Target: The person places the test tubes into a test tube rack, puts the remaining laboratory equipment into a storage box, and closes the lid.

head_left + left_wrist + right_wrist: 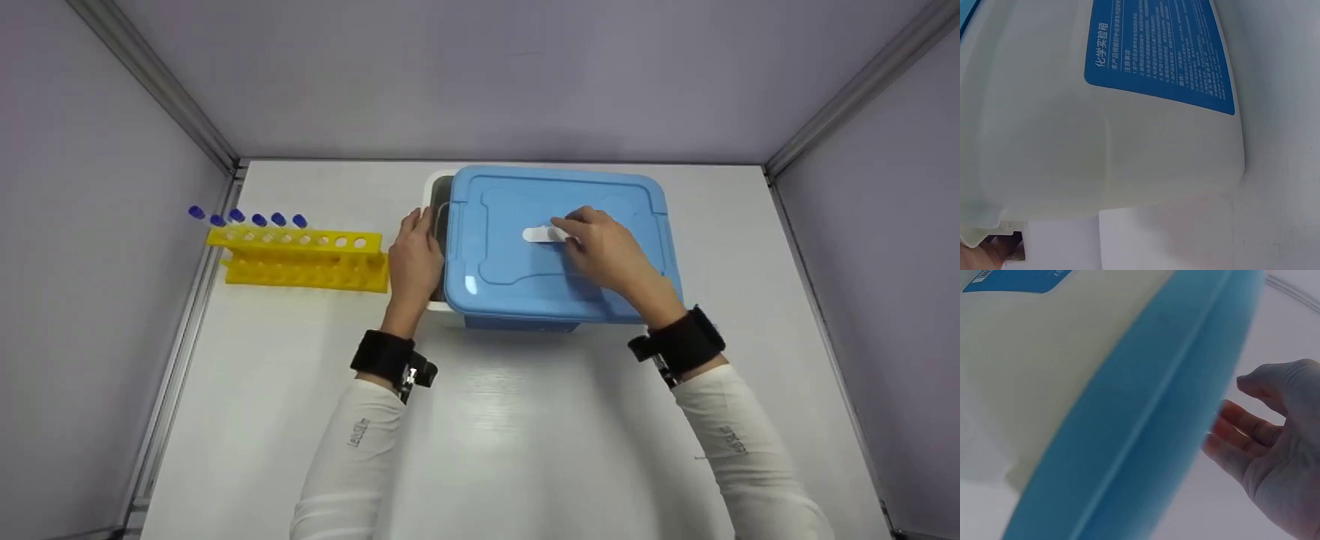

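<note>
A storage box (1044, 140) with whitish walls and a blue printed label (1157, 50) stands at the back middle of the table. Its blue lid (510, 262) sits shifted to the right, leaving a strip of the opening uncovered at the left end. There my left hand (414, 266) grips the rim, fingers partly hidden. Over the lid, my right hand (611, 251) is at the right end of a white handle (538, 235). In the right wrist view its thumb stands apart from the bent fingers (1235, 458), and the lid's edge hides some fingertips.
Left of the box stands a yellow test tube rack (307, 279). Several test tubes with blue caps (259, 220) stand in its left part. Grey panels (510, 82) enclose the white table (487, 450) at the back and sides.
</note>
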A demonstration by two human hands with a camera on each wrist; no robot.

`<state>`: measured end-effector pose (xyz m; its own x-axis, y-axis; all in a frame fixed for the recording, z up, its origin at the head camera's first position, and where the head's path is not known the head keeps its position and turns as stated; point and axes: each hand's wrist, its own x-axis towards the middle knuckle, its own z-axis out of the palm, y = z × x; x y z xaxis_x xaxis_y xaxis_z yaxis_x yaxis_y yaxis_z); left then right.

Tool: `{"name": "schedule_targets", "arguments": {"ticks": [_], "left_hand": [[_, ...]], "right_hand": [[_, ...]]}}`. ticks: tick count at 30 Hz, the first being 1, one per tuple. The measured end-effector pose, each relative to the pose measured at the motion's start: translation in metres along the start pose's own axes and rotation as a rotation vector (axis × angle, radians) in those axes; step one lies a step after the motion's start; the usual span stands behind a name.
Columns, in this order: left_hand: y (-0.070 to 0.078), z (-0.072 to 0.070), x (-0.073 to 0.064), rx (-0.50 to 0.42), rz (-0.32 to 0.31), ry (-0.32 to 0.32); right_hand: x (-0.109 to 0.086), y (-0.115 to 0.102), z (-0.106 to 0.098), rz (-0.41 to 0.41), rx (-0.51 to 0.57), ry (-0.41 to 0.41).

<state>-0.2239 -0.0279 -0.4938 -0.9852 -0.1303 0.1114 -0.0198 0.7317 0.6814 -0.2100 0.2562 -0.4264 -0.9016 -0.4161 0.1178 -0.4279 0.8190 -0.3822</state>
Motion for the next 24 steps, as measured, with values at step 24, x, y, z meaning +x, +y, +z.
{"name": "schedule_targets", "arguments": {"ticks": [24], "left_hand": [[-0.015,-0.041,0.009,-0.202,-0.006,-0.097]], "right_hand": [[-0.062,0.091,-0.012,0.542,0.774,0.402]]}}
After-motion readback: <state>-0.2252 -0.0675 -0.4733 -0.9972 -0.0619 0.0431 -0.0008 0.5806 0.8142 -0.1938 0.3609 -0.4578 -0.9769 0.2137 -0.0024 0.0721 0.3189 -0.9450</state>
